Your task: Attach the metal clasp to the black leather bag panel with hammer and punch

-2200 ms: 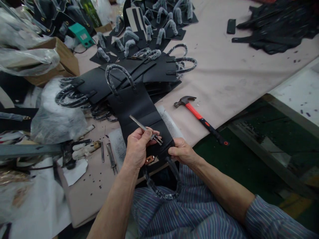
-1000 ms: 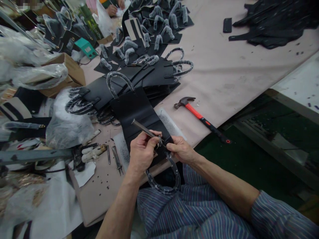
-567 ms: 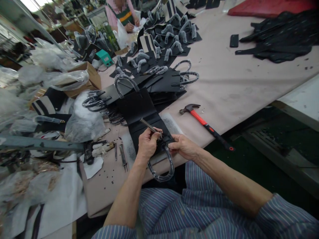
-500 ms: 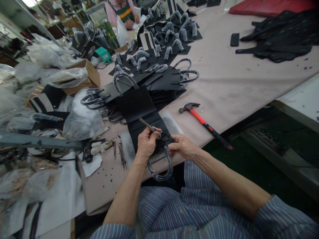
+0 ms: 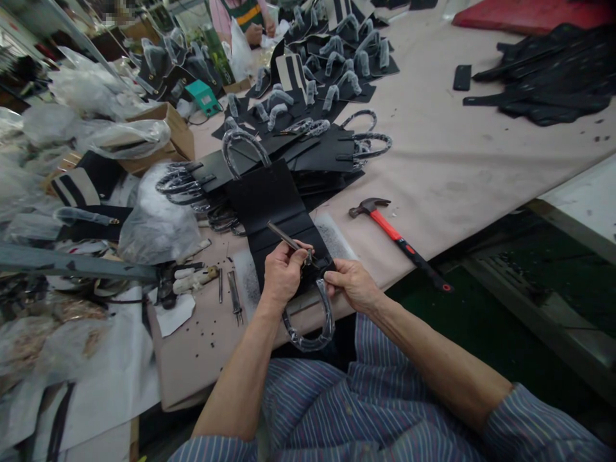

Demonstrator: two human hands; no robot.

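Observation:
A black bag panel (image 5: 269,199) lies unfolded before me, a plastic-wrapped handle at each end. The near handle (image 5: 312,343) hangs over the table edge. My left hand (image 5: 285,273) is closed around a slim metal punch-like tool (image 5: 283,235), which slants up and away over the panel. My right hand (image 5: 353,282) pinches the panel's near edge beside the base of that handle. Between the two hands, small details at the handle base are partly hidden by my fingers. A speckled pale board (image 5: 337,237) shows beneath the panel.
A claw hammer (image 5: 399,240) with a red and black grip lies to the right. Left are a forked punch (image 5: 235,298) and a metal rod (image 5: 220,285). More bag panels (image 5: 322,151) are piled beyond. A co-worker's hand (image 5: 253,34) shows at the far side.
My hands keep nearly the same hold. The view has shifted slightly, and the tool and panel stay almost in place. The co-worker's hands have moved a little.

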